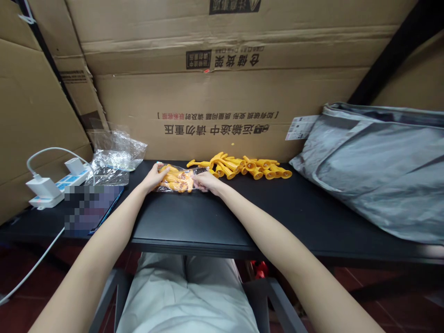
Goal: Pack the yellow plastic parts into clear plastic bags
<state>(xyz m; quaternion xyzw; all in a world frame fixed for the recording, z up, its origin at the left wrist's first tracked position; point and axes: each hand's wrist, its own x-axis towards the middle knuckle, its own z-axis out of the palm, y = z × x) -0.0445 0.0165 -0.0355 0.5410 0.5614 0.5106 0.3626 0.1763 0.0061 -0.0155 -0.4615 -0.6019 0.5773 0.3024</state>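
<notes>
Between my hands, a clear plastic bag (178,179) with several yellow plastic pieces inside lies at the middle of the black table. My left hand (155,176) grips the bag's left end, thumb on top. At the other end, my right hand (208,181) is closed on the bag's right edge. Just beyond and to the right is a pile of loose yellow plastic pieces (239,166) with flared, cup-like ends. What exactly these pieces are I cannot tell.
Crumpled clear bags (114,157) lie at the back left. A white power strip (57,189) with chargers and a cable stands at left, beside a blurred-out flat device (93,208). A large grey bag (378,171) fills the right side. Cardboard (222,92) walls the back.
</notes>
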